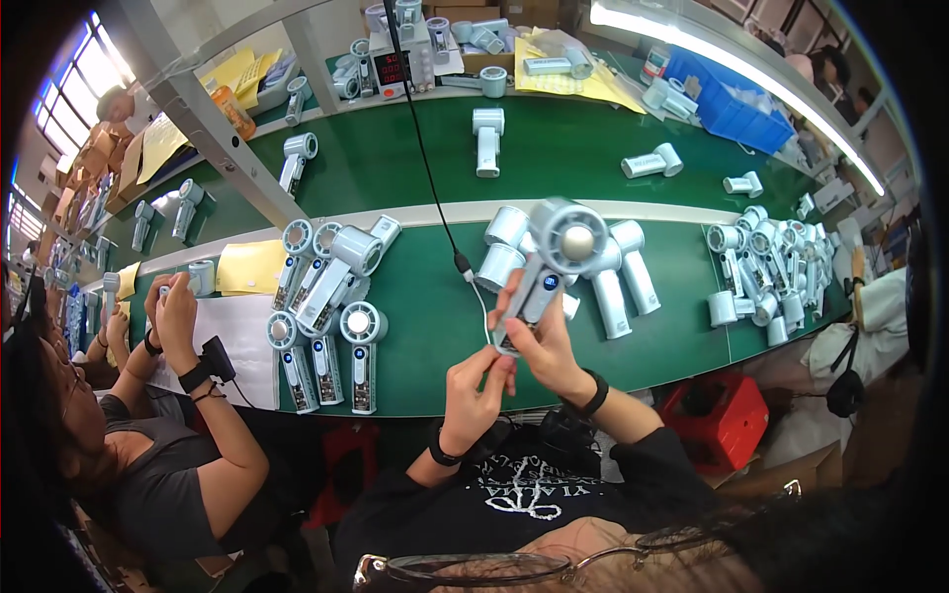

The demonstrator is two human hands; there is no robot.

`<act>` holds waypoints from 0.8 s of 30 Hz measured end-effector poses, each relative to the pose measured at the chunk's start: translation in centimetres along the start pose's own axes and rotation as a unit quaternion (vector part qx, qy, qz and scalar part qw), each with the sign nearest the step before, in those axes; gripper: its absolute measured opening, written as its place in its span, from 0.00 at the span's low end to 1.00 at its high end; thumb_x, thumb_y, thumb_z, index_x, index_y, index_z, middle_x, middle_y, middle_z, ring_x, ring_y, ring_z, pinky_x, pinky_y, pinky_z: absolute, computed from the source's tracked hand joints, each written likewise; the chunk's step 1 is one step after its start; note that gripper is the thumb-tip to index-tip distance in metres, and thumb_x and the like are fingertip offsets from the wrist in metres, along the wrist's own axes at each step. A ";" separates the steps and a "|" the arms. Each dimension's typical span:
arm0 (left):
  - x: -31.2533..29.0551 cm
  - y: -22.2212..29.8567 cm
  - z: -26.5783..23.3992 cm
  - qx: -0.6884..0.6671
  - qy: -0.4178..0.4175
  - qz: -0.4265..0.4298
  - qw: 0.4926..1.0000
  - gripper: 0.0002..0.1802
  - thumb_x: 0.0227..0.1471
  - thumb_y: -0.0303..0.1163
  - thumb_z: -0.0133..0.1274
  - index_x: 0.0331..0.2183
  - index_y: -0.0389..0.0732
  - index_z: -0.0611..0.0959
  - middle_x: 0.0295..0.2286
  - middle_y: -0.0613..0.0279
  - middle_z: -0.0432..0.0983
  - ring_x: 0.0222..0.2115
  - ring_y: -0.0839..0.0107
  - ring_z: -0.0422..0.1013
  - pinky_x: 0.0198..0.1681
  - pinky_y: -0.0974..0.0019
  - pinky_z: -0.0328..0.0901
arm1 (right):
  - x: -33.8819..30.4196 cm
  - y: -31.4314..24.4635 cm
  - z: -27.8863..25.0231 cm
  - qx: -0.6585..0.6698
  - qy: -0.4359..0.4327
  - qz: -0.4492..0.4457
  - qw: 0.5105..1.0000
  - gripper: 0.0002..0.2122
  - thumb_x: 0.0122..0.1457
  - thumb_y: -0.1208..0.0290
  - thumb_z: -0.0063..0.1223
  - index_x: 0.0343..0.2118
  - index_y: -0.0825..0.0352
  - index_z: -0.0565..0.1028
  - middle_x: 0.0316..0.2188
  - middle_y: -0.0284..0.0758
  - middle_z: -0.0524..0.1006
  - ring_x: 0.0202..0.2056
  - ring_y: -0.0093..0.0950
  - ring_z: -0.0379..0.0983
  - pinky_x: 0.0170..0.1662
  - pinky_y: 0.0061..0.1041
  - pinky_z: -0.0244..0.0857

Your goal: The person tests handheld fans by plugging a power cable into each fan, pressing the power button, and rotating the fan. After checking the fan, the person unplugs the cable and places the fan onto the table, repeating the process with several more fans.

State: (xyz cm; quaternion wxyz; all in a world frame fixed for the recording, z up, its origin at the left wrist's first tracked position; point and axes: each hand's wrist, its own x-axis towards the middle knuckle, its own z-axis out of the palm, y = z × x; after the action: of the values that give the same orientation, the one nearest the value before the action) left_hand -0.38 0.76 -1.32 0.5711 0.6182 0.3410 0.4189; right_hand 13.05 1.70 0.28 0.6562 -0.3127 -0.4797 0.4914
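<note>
A light-blue handheld fan (568, 237) with a round head and a lit blue display on its handle is upright in front of me. My right hand (550, 348) is closed round its handle, whose side shows bare electronics. Just below, my left hand (476, 395) pinches at the bottom end of the handle, where a thin white cable (483, 306) arrives. The cable's plug is hidden by my fingers. Higher up, the white cable joins a hanging black cable (420, 148) at a black connector (462, 263). More fan bodies (610, 301) lie just behind the held fan.
Fans with exposed circuits (321, 371) are grouped on the green table (425, 366) to the left; a large fan heap (771, 262) lies right. Beyond a pale rail, fans sit on a green belt (395, 178). A co-worker (188, 425) sits left. A red stool (717, 420) stands right.
</note>
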 end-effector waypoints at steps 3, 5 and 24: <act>1.1 0.6 -1.0 -0.010 0.087 0.066 0.994 0.10 0.57 0.25 0.47 0.25 0.31 0.75 0.35 0.54 0.73 0.26 0.70 0.73 0.27 0.70 0.64 | 3.8 -0.9 -1.8 -0.183 -0.165 -0.058 0.967 0.27 0.59 0.76 0.47 0.58 0.66 0.48 0.44 0.36 0.62 0.43 0.25 0.66 0.45 0.30 0.66; 1.5 0.3 -2.4 -0.012 0.138 0.100 0.985 0.11 0.57 0.26 0.47 0.25 0.30 0.75 0.40 0.53 0.72 0.30 0.70 0.74 0.29 0.71 0.64 | 8.2 -1.4 -4.2 -0.294 -0.305 -0.003 0.906 0.27 0.60 0.67 0.48 0.59 0.67 0.50 0.46 0.40 0.65 0.45 0.30 0.68 0.47 0.34 0.65; 1.3 -2.5 -4.5 -0.165 0.103 0.122 0.973 0.18 0.60 0.32 0.44 0.23 0.29 0.74 0.52 0.44 0.61 0.46 0.48 0.71 0.46 0.58 0.66 | 22.2 1.3 -19.7 -0.575 -0.233 0.245 0.745 0.15 0.48 0.68 0.60 0.40 0.56 0.70 0.33 0.41 0.76 0.30 0.36 0.77 0.27 0.30 0.74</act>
State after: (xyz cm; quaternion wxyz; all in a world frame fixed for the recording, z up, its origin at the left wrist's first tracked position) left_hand -3.79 4.14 -3.62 0.5719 0.5060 0.2462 0.5970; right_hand 32.31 24.26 -0.52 0.0765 -0.6132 -0.7164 0.3239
